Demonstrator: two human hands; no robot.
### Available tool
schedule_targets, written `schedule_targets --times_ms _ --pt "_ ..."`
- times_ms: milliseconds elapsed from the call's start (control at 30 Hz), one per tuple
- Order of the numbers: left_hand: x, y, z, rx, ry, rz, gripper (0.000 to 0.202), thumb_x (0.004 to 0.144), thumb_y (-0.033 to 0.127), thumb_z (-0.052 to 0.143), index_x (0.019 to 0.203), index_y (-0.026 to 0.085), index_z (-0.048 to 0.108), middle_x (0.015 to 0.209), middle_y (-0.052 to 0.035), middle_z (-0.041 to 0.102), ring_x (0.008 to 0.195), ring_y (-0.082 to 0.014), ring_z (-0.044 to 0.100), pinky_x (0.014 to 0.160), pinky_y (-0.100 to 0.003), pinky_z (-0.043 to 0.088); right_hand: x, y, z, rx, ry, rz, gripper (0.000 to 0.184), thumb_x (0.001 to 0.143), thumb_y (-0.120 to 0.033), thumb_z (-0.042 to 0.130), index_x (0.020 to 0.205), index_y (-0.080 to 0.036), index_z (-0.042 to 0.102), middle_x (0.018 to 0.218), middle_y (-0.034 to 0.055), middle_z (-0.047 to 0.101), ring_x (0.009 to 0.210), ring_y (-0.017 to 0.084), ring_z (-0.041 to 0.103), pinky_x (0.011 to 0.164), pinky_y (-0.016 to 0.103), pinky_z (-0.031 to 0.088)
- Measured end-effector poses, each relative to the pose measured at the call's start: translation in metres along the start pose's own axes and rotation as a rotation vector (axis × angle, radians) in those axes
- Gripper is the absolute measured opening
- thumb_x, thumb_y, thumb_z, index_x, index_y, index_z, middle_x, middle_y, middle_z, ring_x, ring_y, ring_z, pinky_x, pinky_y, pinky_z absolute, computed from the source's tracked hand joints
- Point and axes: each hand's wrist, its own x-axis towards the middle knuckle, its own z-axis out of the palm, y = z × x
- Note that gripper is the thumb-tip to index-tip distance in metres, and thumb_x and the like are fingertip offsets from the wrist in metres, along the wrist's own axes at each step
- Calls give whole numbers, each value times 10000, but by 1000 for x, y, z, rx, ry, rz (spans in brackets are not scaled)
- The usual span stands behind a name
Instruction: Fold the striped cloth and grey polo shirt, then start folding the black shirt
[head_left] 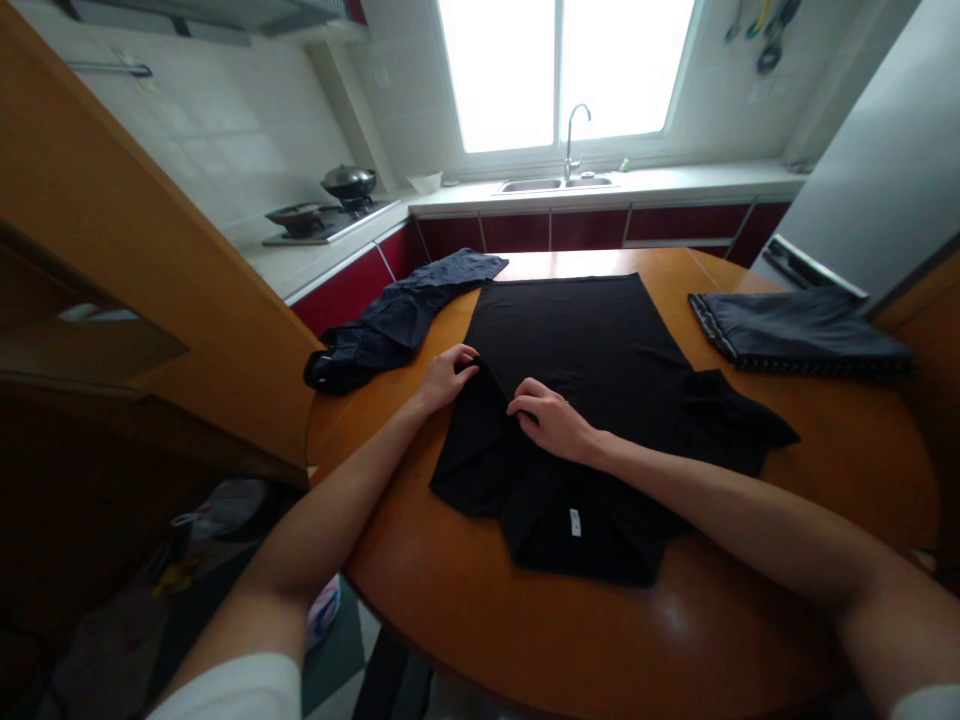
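Observation:
A black shirt [585,340] lies spread on the wooden table [720,620], its collar with a small white label turned toward me. Its left side is folded inward, while the sleeve on the right sticks out over the table. At the left edge of the shirt, my left hand [448,375] pinches the cloth between thumb and fingers. My right hand [551,418] is closed on the folded layer near the middle, its fingertips on the fabric.
Dark blue clothing [397,320] lies crumpled at the table's far left. A folded dark grey garment [802,330] sits at the right, near the refrigerator [862,150]. Behind the table are a sink [532,185] and a stove [334,222] with two pans.

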Motion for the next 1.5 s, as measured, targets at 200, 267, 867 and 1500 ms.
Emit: schedule_targets --times_ms 200,267,867,1500 --pt "0 0 4 68 18 0 258 843 275 658 1092 208 661 988 -49 714 903 -211 684 874 -358 545 0 4 2 -22 51 39 250 877 -29 526 968 -184 700 1056 68 573 923 164 602 862 291 507" --pt "0 3 3 131 51 50 240 861 252 627 1092 203 674 1066 -67 701 959 -220 676 918 -370 539 -1 6 3 -50 37 79 233 875 -38 543 962 -180 706 1055 72 583 912 168 606 866 301 509" --pt "-20 26 24 513 -466 46 739 1024 573 263 1627 163 146 1686 -94 58 1551 -349 36 1232 -573 97 0 4 1 -226 18 105 244 895 -74 549 978 -193 746 1056 89 670 1017 220 610 963 369 501" --pt "7 -22 7 391 -169 -169 571 1040 439 338 1568 221 344 1630 -124 313 1522 -307 244 1205 -582 217 -2 -3 0 -36 -240 -98 298 1021 -293 498 1174 -232 746 1287 53 696 1253 201 617 1138 373 433"
